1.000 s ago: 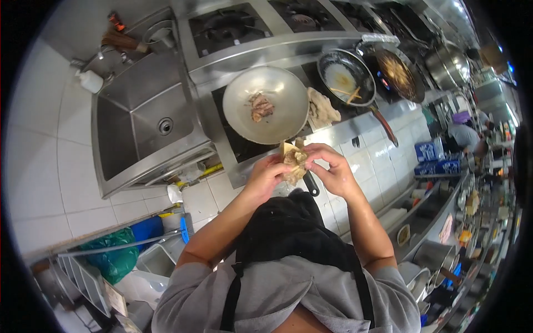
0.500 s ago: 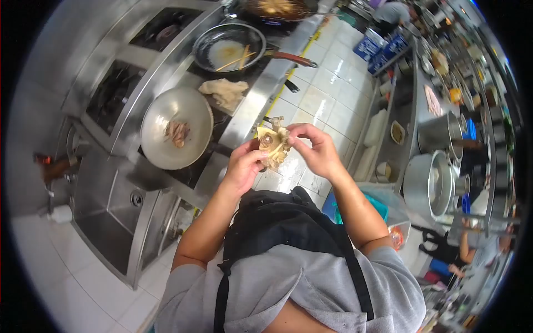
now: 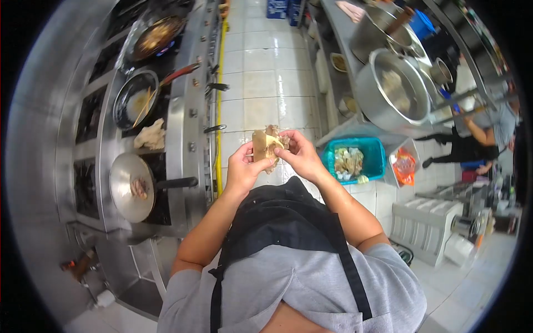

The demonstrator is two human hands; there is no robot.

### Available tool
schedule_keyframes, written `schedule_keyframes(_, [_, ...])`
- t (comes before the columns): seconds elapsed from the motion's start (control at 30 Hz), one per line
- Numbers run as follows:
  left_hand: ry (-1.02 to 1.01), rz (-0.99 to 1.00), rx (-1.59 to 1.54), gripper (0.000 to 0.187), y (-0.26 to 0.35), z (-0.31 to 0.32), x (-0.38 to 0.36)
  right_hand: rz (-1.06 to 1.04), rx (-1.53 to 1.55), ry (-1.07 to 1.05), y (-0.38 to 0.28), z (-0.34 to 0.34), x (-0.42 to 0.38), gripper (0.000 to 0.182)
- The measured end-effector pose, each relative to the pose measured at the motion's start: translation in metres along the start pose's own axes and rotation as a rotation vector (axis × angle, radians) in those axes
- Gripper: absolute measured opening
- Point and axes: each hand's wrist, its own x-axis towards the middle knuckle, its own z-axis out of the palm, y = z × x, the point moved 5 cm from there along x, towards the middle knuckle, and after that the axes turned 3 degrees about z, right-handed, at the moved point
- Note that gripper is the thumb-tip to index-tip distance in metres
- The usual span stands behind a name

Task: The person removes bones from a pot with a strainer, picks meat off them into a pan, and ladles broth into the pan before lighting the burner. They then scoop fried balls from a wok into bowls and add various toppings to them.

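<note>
In front of my apron, both my hands grip a lumpy tan-and-yellow piece (image 3: 268,145) that looks like cooked meat on bone, with a flat tan side on the left. My left hand (image 3: 243,169) is closed on its left and lower side, thumb across the front. My right hand (image 3: 302,158) is closed on its right side, fingertips pressed into it. The piece hangs above the tiled floor between the stove and the shelves. I cannot make out its exact kind.
Left, the stove (image 3: 183,144) carries a pale wok (image 3: 122,188) with meat, a crumpled cloth (image 3: 150,135) and a black pan (image 3: 123,108) with chopsticks. Right are a turquoise bin (image 3: 379,158) of scraps, a large pot (image 3: 371,94) and a person (image 3: 482,136).
My view has turned to the right, so the stove has shifted left and the turquoise bin has come into full view. The held piece stays in both hands; my right fingers have moved across it.
</note>
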Motion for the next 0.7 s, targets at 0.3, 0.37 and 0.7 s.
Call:
schedule_keyframes(0.3, [-0.176,-0.099,0.100,0.047,-0.060,0.155,0.001,0.149,0.391,0.234,0.057,-0.136,-0.083,0.048])
schedule_keyframes(0.37, [-0.220,-0.101,0.102,0.046,-0.074,0.184,-0.002,0.130,0.328,0.270,0.061,-0.160,-0.100,0.049])
schedule_keyframes(0.7, [-0.475,-0.277,0.035,0.044,-0.104,0.255,-0.008,0.092,0.775,0.314,0.081,-0.263,-0.155,0.041])
